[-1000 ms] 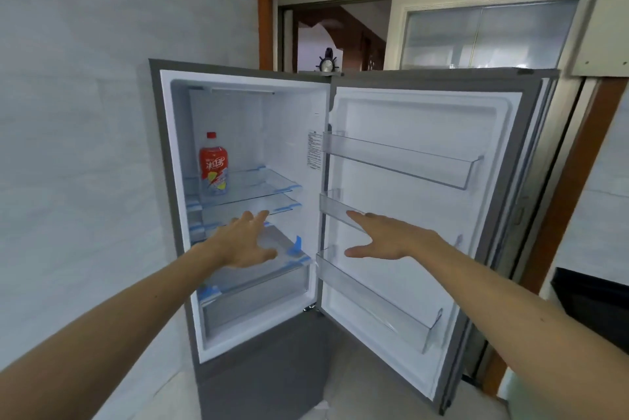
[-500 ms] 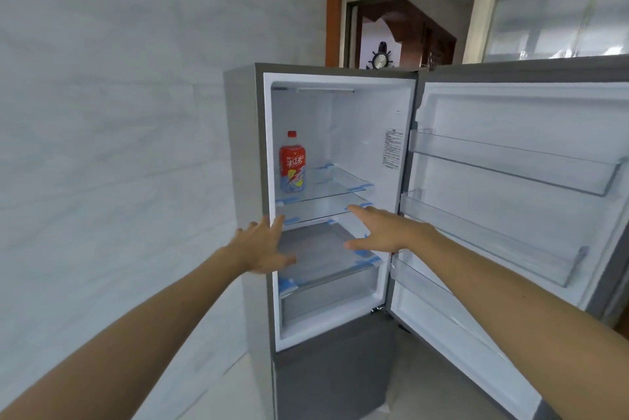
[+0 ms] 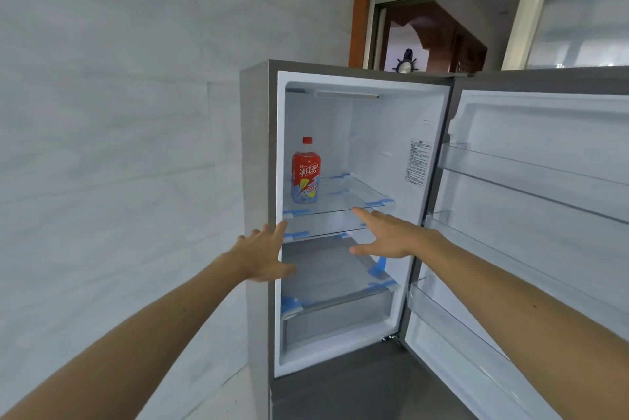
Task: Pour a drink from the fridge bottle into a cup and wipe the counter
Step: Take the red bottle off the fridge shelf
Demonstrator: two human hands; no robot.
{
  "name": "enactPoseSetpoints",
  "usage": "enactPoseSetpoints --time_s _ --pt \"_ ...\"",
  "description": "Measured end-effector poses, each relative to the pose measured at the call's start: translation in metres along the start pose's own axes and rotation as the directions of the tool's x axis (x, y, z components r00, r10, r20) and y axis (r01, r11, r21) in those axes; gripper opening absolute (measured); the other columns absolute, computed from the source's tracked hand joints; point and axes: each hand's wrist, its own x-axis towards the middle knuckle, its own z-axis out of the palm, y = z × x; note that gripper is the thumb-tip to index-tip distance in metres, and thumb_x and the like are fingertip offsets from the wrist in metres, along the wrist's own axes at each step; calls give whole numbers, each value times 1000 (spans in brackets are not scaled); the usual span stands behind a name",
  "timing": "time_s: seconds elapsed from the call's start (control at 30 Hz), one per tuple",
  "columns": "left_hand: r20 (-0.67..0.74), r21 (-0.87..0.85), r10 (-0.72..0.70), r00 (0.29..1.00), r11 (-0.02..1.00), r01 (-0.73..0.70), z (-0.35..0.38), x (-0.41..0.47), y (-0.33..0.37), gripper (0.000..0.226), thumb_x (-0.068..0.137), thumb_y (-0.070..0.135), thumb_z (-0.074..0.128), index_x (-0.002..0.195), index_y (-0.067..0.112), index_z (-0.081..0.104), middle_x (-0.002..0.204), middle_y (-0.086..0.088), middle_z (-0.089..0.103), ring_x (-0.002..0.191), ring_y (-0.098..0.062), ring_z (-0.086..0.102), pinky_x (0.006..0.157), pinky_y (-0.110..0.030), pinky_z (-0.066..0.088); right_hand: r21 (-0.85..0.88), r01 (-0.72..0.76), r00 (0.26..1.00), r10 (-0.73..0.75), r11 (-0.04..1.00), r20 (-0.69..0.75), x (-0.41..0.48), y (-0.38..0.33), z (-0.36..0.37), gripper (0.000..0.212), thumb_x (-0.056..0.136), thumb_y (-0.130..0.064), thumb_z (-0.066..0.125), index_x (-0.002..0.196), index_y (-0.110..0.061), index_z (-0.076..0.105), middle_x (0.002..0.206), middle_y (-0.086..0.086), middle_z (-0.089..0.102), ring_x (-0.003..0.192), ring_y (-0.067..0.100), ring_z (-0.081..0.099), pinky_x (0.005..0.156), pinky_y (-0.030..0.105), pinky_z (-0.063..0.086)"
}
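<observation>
Beside the tiled wall, the left hand (image 3: 263, 254) was spread flat and empty at the fridge (image 3: 257, 181) frame. One bottle (image 3: 305, 170) stood upright on the upper glass shelf (image 3: 354, 196), above both hands and slightly nearer the left. The right hand (image 3: 388, 234), also spread and empty, reached just below that shelf.

Brushed grey metal on the fridge (image 3: 257, 181) casing, glossy white plastic lining inside. Clear glass shelf (image 3: 343, 196) with blue tape at the corners. Glossy red plastic label and cap on the bottle (image 3: 305, 171). Transparent plastic racks on the door (image 3: 544, 215). Matt pale marble-look tiles on the wall (image 3: 119, 113); varnished brown wood door frame (image 3: 360, 11).
</observation>
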Motion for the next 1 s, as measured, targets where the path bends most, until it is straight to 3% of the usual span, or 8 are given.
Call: enactPoseSetpoints --time_s 0.33,0.77,1.0 --pt "34 -125 -52 998 991 55 0 98 28 98 91 56 59 158 18 -1 162 -14 20 139 -35 40 108 -47 45 -10 82 996 -82 997 18 89 72 -13 99 91 -60 57 157 -27 -8 164 13 15 148 32 25 116 48 30" --pt "58 -136 -145 988 979 152 3 176 39 99 74 69 53 152 27 7 154 -12 32 129 -35 48 101 -53 50 45 152 988 -153 987 28 175 126 -12 97 91 -61 56 157 -31 -8 166 11 10 147 34 28 115 51 34" --pt "46 -187 -183 982 964 188 11 214 23 100 72 71 53 150 36 3 152 -8 36 127 -33 51 101 -53 51 83 187 981 -190 979 35 220 129 -15 97 92 -58 57 158 -30 -8 167 10 5 150 30 20 118 50 28"
